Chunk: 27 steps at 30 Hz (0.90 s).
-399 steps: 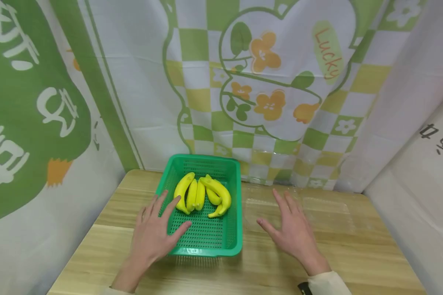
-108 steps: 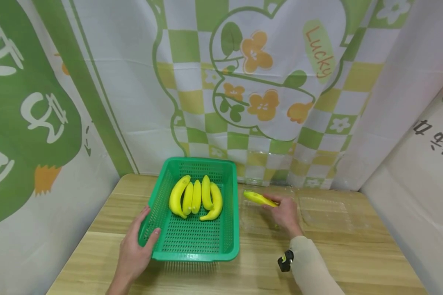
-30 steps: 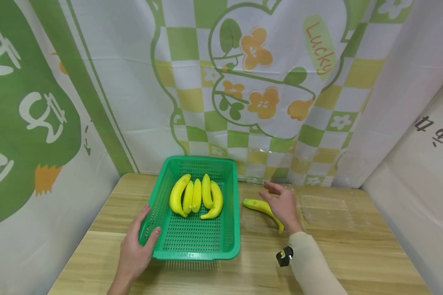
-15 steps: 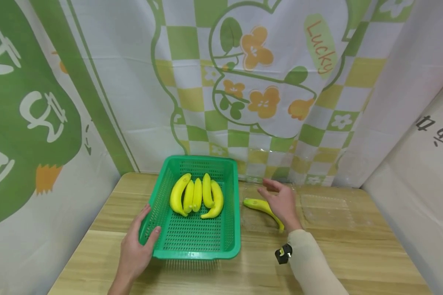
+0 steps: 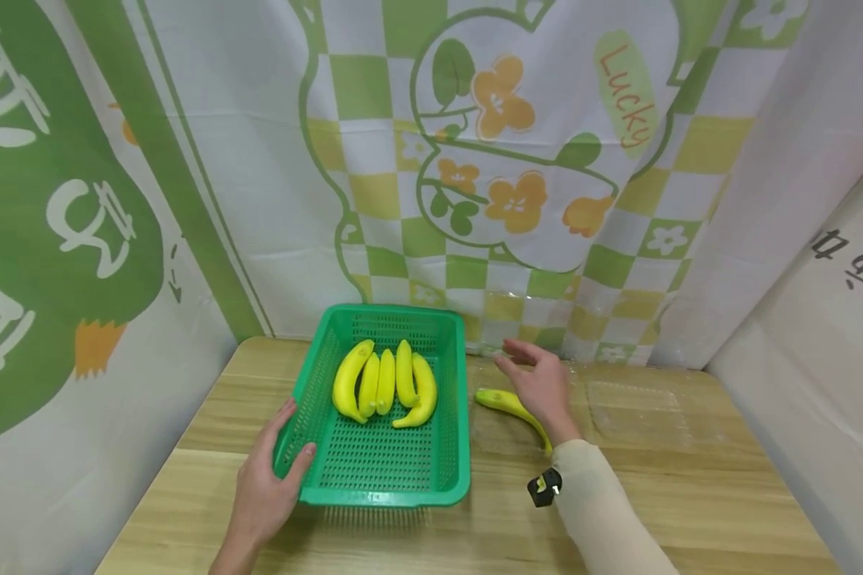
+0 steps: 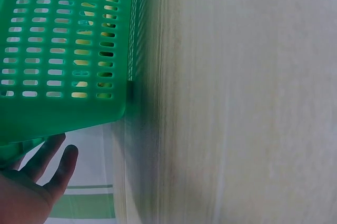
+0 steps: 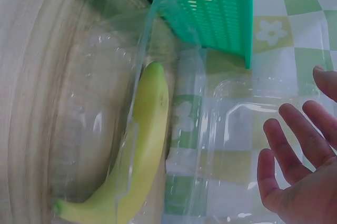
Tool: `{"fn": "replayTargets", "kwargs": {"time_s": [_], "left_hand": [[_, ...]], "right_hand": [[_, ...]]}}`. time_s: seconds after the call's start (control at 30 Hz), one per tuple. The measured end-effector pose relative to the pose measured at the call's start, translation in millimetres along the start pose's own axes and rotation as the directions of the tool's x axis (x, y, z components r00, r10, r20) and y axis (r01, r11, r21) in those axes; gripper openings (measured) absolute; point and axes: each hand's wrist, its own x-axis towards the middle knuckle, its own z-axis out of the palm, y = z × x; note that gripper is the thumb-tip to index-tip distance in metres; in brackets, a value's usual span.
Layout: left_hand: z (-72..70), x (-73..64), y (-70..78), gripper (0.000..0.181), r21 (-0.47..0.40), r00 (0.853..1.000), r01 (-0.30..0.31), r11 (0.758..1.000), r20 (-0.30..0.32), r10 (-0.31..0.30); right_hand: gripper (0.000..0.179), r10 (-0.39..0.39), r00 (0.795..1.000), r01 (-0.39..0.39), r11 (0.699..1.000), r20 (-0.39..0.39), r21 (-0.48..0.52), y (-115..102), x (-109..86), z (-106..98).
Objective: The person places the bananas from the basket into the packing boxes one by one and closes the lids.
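Note:
My left hand point(image 5: 269, 479) grips the left rim of a green perforated plastic basket point(image 5: 374, 497), thumb over the rim and fingers along the outer wall. Several yellow bananas point(image 5: 348, 379) lie side by side in its far half. To the right, one banana point(image 7: 145, 140) lies in a clear plastic clamshell box point(image 7: 87, 103). Over its far part hovers my right hand point(image 5: 542, 391), fingers loosely bent and holding nothing. In the right wrist view those fingers are apart from the banana.
Another clear plastic tray-like piece point(image 5: 640, 407) lies on the wooden table point(image 5: 690, 495) farther right. A printed curtain point(image 5: 374, 200) hangs right behind the table's far edge. White cloth walls flank both sides.
Since 3.6 s ago my right hand has let go of the banana, which lies in the clear box. Lately that hand shifted slightly left and back. My left hand stays on the basket.

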Motion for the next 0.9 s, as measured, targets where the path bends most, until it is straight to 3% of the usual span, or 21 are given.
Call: {"fn": "replayTargets", "kwargs": {"time_s": [0.47, 0.9], "left_hand": [[-0.9, 0.4, 1.2, 0.067, 0.018, 1.000, -0.022, 1.000, 0.008, 0.022], [-1.9, -1.5, 3.2, 0.066, 0.023, 1.000, -0.008, 1.000, 0.013, 0.008]], "right_hand": [[0.041, -0.026, 1.000, 0.026, 1.000, 0.007, 0.004, -19.4, 1.5, 8.9], [0.042, -0.049, 0.999, 0.047, 0.996, 0.022, 0.070, -33.2, 2.1, 21.0]]}}
